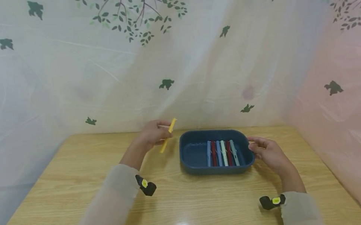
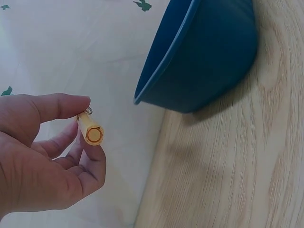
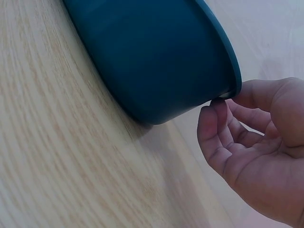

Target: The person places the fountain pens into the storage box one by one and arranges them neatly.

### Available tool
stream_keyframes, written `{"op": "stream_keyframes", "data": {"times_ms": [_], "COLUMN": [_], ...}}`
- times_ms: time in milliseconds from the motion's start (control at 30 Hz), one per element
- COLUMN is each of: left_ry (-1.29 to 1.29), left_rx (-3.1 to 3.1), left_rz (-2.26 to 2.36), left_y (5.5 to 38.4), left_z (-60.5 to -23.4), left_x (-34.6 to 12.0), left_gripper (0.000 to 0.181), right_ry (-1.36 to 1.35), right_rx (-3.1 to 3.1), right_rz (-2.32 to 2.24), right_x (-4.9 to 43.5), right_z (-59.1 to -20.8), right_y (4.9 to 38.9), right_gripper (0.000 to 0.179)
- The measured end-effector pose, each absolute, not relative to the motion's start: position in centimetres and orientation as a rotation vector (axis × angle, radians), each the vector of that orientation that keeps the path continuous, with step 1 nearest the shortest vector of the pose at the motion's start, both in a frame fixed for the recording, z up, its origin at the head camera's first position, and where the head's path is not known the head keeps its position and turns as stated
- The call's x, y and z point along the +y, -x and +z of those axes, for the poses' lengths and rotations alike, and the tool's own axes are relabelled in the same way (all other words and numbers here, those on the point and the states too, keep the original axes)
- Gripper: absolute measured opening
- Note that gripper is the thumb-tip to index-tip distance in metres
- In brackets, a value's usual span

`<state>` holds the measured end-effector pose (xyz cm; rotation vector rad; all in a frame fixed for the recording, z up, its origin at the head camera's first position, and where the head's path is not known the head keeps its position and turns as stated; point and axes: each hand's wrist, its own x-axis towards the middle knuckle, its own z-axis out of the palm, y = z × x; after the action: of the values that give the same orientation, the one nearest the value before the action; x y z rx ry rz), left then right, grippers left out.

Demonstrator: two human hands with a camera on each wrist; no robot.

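Note:
My left hand [image 1: 154, 133] pinches a yellow pen [image 1: 167, 139] between thumb and fingers, left of the dark blue bin [image 1: 197, 171] and above the table. In the left wrist view the yellow pen [image 2: 90, 129] points its round end at the camera, with a small metal loop by the thumb. At the bin's right end, my right hand [image 1: 269, 152] pinches the rim, thumb on top and fingers below, as the right wrist view shows. Several pens [image 1: 224, 153] in blue, dark red, pale green and grey-green lie side by side in the right part of the bin.
The wooden table [image 1: 185, 205] carries the bin near its back edge. Behind it hangs a pale curtain [image 1: 122, 78] printed with leaves and birds, pinkish on the right. A black wrist camera [image 1: 146, 185] sits at the left cuff, another [image 1: 272, 202] at the right.

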<state>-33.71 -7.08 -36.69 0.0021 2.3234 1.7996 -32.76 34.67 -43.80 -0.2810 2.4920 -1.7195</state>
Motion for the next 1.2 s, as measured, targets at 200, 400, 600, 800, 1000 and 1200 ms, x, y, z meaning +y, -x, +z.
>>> {"op": "stream_keyframes", "data": {"times_ms": [200, 400, 600, 800, 1000, 1200], "left_ry": [-0.026, -0.041, -0.072, -0.106, -0.119, -0.136], "left_rx": [2.302, 2.255, 2.253, 2.263, 2.284, 2.288], "left_rz": [1.832, 1.878, 1.886, 1.871, 1.852, 1.859], "left_y": [33.9, 34.1, 34.2, 34.3, 34.3, 34.1], "left_z": [-36.8, -37.2, -37.5, -37.9, -38.2, -38.2], "left_x": [-5.7, -4.1, -2.5, -1.0, 0.5, 1.7], "left_gripper": [0.05, 0.051, 0.049, 0.05, 0.048, 0.044], "right_ry": [0.299, 0.302, 0.311, 0.295, 0.28, 0.283], "right_rx": [2.483, 2.479, 2.484, 2.497, 2.509, 2.5], "right_rz": [-1.744, -1.765, -1.755, -1.732, -1.703, -1.702], "right_x": [34.7, 34.8, 34.8, 34.8, 34.8, 34.8], "right_z": [-43.8, -44.0, -44.0, -44.1, -44.1, -43.9], "right_y": [32.7, 32.7, 32.8, 33.0, 32.9, 32.8], "right_gripper": [0.047, 0.046, 0.047, 0.046, 0.047, 0.048]}}
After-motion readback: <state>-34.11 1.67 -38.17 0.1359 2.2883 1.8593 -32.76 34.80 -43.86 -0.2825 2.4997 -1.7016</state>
